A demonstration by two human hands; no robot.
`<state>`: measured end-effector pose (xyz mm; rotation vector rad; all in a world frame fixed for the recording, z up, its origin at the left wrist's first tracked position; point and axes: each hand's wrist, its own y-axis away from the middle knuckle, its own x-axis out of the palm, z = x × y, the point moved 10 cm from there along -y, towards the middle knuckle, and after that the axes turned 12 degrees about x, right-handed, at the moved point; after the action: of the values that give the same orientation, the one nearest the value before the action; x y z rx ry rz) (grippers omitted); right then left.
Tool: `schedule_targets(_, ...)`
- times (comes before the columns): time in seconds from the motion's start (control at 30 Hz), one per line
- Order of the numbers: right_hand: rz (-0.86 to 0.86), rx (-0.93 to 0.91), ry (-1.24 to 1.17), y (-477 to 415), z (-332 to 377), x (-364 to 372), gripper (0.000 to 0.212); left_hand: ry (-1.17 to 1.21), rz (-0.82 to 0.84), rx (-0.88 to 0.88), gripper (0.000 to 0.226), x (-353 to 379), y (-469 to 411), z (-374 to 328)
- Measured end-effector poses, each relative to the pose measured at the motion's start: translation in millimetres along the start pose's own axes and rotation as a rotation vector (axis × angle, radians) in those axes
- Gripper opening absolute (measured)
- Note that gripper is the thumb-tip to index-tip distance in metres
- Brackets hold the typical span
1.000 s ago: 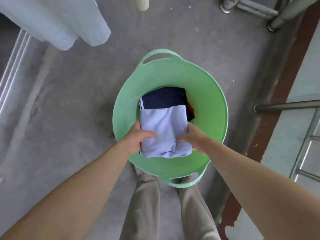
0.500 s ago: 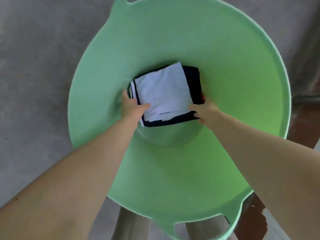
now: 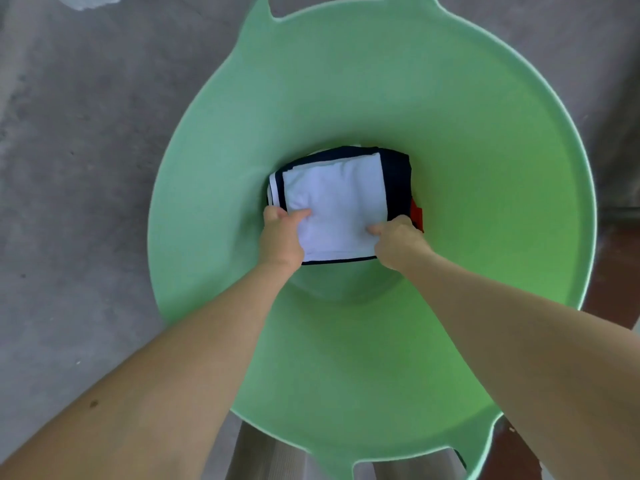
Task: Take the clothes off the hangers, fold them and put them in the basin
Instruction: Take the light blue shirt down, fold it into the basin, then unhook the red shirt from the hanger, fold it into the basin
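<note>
- In the head view, we saw the green basin (image 3: 346, 81) standing on the grey floor (image 3: 86, 168); the white folded garment (image 3: 339, 206) lay at its bottom, on top of a navy garment (image 3: 396, 181); a small red piece (image 3: 416, 214) showed at the right edge of the pile.
- The left hand (image 3: 280, 237) held the near left corner of the white folded garment, thumb pressed on top and fingers curled at the edge; the right hand (image 3: 398, 244) pinched the near right corner in the same way; how far the fingers went under the cloth, we could not tell.
- We judged that the step in hand was the setting down of this garment; to do it well, the thumbs should lift first, and then the fingers should slide out low and flat towards the body, so that the folds do not open.
- We also judged that the pile sat towards the far side of the basin's bottom; a light press with flat palms after the release would keep it level; the white edges should stay square with the navy ones below.
- A pale cloth (image 3: 93, 0) showed at the top left edge; whether it hung on a hanger, we could not tell.
</note>
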<state>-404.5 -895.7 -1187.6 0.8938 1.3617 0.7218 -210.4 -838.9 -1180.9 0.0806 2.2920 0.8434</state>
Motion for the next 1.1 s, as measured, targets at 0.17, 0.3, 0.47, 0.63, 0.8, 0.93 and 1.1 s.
schedule_targets(0.17, -0.045, 0.02, -0.175, 29, 4, -18, 0.066, 0.087, 0.117, -0.107, 0.084, 4, 18, -8)
schedule_targets(0.3, -0.083, -0.018, -0.368, 61, 1, -42, 0.064, -0.008, 0.051, -0.052, 0.071, -24, 36, -31)
schedule_targets(0.47, -0.071, -0.055, -0.476, 129, 0, -77, 0.047, -0.018, -0.027, -0.019, 0.045, -86, 72, -69)
schedule_targets(0.63, -0.074, -0.145, -0.583, 208, 1, -108, 0.036, 0.023, -0.223, 0.141, 0.031, -163, 128, -126)
schedule_targets(0.8, -0.109, -0.14, -0.721, 297, -8, -133, 0.032, 0.109, -0.247, 0.21, 0.016, -225, 198, -175)
schedule_targets(0.93, -0.077, -0.2, -0.806, 365, 2, -155, 0.024, 0.114, -0.262, 0.237, 0.012, -271, 257, -208)
schedule_targets(1.1, -0.017, -0.372, -0.884, 451, 38, -211, 0.018, 0.112, -0.334, 0.261, 0.026, -336, 321, -255)
